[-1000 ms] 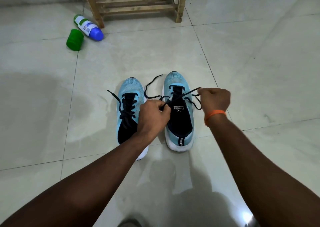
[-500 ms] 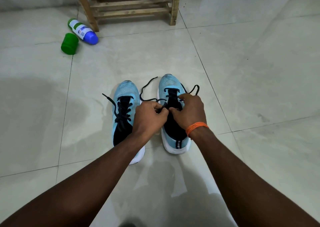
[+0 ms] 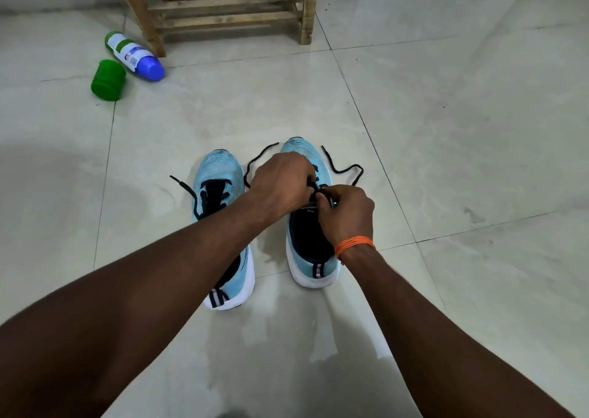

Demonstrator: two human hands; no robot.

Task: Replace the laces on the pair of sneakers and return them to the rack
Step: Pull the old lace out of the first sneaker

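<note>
The left hand (image 3: pixel 280 181) and the right hand (image 3: pixel 347 213) meet over the lacing of the right sneaker (image 3: pixel 310 274), knuckles up and fingers curled inward. Both pinch its black lace (image 3: pixel 347 170) just above the tongue, the fingertips of the two hands nearly touching. How the lace runs under the fingers is hidden. An orange band (image 3: pixel 353 245) circles the right wrist. Two loose ends of the lace trail away from the hands. One curves off to the right of the toe onto the floor, and the other runs left into the gap between the shoes. The right sneaker is light blue with a dark opening and a white sole. It stands flat on the tiled floor (image 3: pixel 446 130), toe pointing away. The left sneaker (image 3: pixel 220 169) stands just beside it on the left, parallel and a little nearer, with the left forearm crossing over its heel half. Its own lace (image 3: pixel 186 186) is threaded through the eyelets, and one end lies out to the left on the tile. Far off at the top stands the wooden rack (image 3: pixel 223 19), well apart from the shoes. A white bottle (image 3: pixel 134 56) with a blue end lies on its side against the rack's left leg. A green cap (image 3: pixel 108 80) sits just beside the bottle.
</note>
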